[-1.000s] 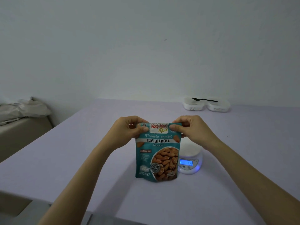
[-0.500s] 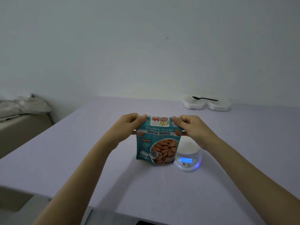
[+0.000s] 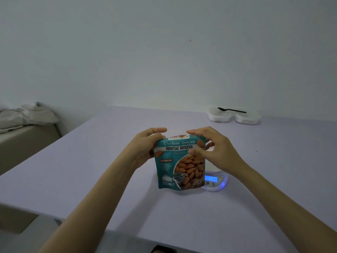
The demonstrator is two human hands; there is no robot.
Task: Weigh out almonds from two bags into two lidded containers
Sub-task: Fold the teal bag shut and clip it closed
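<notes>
A teal bag of roasted almonds [image 3: 179, 165] stands upright on the lavender table [image 3: 109, 170], just left of a small white kitchen scale [image 3: 216, 181] whose blue display is lit. My left hand [image 3: 145, 145] grips the bag's upper left edge, with its fingers reaching over the top. My right hand [image 3: 213, 148] holds the upper right edge, thumb on the front and fingers over the top. Two white lidded containers [image 3: 218, 116] [image 3: 247, 118] sit side by side at the far right of the table.
A black spoon [image 3: 231, 110] lies across the tops of the two containers. A bed with crumpled pale cloth [image 3: 25, 115] stands left of the table. The wall runs close behind the table's far edge.
The bag has come down from the air and now stands on the table. Both hands have shifted from pinching its top strip to holding its upper sides.
</notes>
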